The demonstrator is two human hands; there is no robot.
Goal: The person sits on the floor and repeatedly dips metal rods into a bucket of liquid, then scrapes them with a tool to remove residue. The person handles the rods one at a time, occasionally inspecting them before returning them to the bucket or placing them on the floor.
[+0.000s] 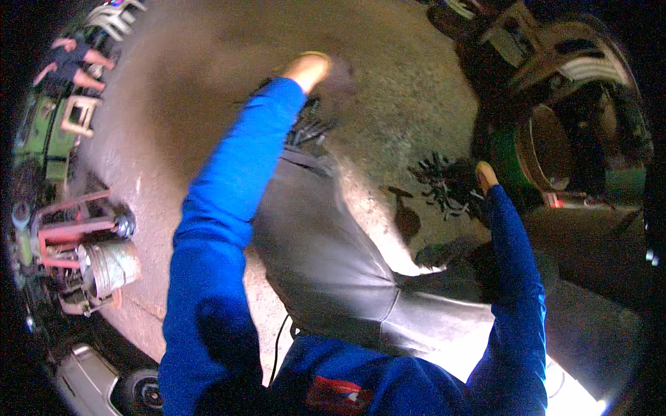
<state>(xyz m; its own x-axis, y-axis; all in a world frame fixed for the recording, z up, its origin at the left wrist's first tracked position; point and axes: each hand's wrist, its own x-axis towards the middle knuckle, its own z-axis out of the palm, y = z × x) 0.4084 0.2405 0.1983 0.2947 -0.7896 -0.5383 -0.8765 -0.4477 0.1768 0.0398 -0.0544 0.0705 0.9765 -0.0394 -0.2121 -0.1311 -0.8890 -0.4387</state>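
Note:
My left arm, in a blue sleeve, stretches far forward, and my left hand (307, 71) is blurred above the floor. Just below that hand lies a cluster of dark, finger-like pieces (310, 130), partly hidden by my sleeve. My right hand (486, 177) is out to the right, beside a heap of dark, thin pieces (444, 184). The fingers of both hands are too blurred or hidden to read. Between the two heaps, a brownish round piece (408, 222) lies on the floor with a short bar at its top.
Grey-trousered legs (326, 256) extend in front of me. On the right stand a green-edged round drum (524, 156) and a pale chair (590, 69). To the left are a dented metal bucket (114, 267), a red frame (76, 229), a stool (80, 116) and a seated person (73, 64).

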